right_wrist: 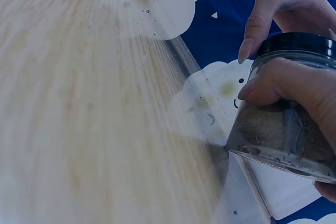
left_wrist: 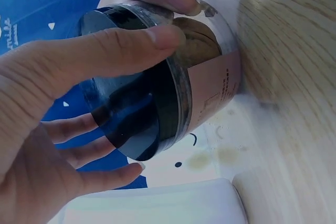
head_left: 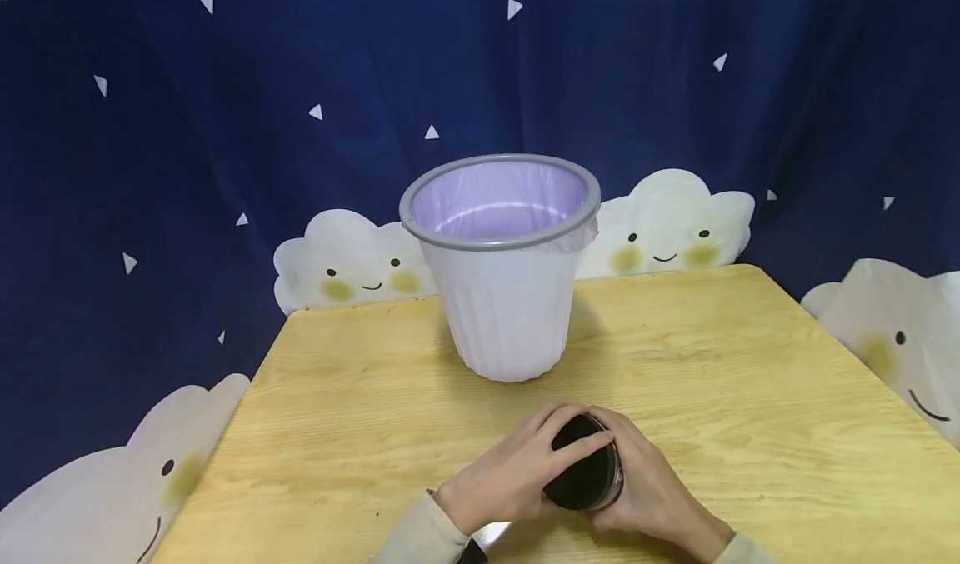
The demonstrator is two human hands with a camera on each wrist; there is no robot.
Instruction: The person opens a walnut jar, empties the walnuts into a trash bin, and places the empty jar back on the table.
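A clear jar [left_wrist: 215, 90] with a black lid [head_left: 581, 481] and a pink label is tilted between both hands near the front of the table. Brown, rough-looking contents show through its wall. My left hand [head_left: 517, 474] grips the lid, its thumb over the lid's side in the left wrist view and the other fingers spread round it. The right hand [head_left: 647, 482] holds the jar's body, thumb on the near wall in the right wrist view. Some of the right fingers are hidden behind the jar. The jar's bottom edge is close over the wooden table.
A white bin [head_left: 510, 314] with a grey rim and lilac inside stands behind the hands on the wooden table [head_left: 337, 431]. A dark blue curtain [head_left: 375, 56] with white clouds and triangles hangs behind and beside the table.
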